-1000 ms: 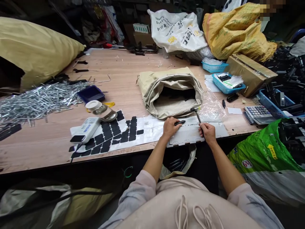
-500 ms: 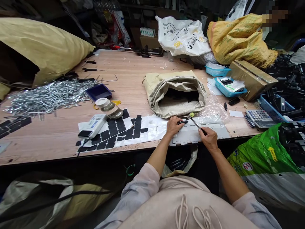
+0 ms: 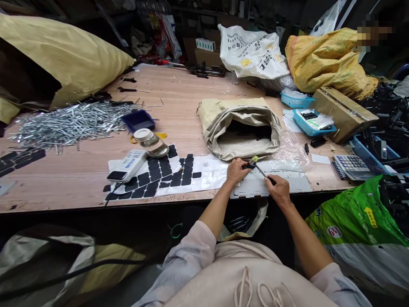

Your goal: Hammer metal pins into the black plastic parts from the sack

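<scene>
My left hand [image 3: 235, 171] pinches a small black rod-shaped part [image 3: 246, 166] flat on a grey metal plate [image 3: 287, 184] at the table's near edge. My right hand [image 3: 278, 189] grips the handle of a small hammer [image 3: 259, 167]. The hammer's head rests on or just above the end of the black part. Right behind both hands lies an open beige sack [image 3: 240, 126] with dark parts inside.
White sheets of black adhesive squares [image 3: 159, 175], a white handheld device [image 3: 127, 166] and a jar [image 3: 150, 142] lie to the left. A heap of metal pins [image 3: 64, 124] is at far left. Blue baskets [image 3: 311, 122], a cardboard box [image 3: 343, 111], a calculator [image 3: 353, 164] and a green bag [image 3: 358, 215] crowd the right.
The hammer has swung down from upright toward the black part, and its head now meets the part's end. The view has shifted slightly, while my left hand kept its hold on the part.
</scene>
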`<action>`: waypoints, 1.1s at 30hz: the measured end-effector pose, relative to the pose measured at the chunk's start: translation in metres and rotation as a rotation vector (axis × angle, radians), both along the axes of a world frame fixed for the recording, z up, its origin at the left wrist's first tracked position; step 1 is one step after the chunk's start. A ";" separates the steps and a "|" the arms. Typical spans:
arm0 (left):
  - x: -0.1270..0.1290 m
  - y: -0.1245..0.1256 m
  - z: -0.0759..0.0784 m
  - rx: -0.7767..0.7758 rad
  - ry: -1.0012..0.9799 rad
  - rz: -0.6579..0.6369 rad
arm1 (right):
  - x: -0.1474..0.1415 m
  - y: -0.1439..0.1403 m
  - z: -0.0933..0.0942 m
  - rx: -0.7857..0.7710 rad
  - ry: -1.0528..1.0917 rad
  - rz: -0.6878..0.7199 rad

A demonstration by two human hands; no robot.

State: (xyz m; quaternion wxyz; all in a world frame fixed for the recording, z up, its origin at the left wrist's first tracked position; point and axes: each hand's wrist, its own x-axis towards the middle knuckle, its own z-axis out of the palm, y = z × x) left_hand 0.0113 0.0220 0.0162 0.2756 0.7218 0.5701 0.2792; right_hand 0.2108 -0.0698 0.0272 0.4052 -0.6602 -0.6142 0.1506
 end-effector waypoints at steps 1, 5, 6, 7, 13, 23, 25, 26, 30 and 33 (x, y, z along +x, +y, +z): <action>0.000 0.000 0.000 0.001 -0.004 -0.003 | 0.002 0.001 -0.002 -0.037 0.092 -0.018; 0.001 0.002 -0.001 0.009 -0.010 -0.012 | 0.015 0.008 -0.005 -0.174 0.561 -0.077; 0.000 0.002 0.000 0.012 -0.012 -0.013 | 0.018 0.010 -0.005 -0.175 0.645 -0.096; 0.000 0.002 0.001 0.017 -0.019 -0.016 | 0.020 0.012 -0.005 -0.165 0.702 -0.114; -0.014 -0.050 0.017 0.124 -0.131 -0.090 | 0.020 0.016 -0.007 -0.176 0.741 -0.077; -0.040 -0.164 -0.010 -0.268 0.282 -0.333 | 0.017 0.013 -0.004 -0.173 0.754 -0.072; -0.036 -0.148 0.006 -0.275 0.245 -0.383 | 0.017 0.013 -0.004 -0.173 0.749 -0.073; -0.033 -0.135 0.018 -0.248 0.199 -0.395 | 0.016 0.013 -0.004 -0.175 0.745 -0.073; -0.013 -0.042 0.059 -0.050 0.006 -0.191 | 0.016 0.013 -0.005 -0.180 0.728 -0.066; 0.002 0.046 0.066 0.111 0.046 0.111 | 0.015 0.013 -0.005 -0.181 0.733 -0.078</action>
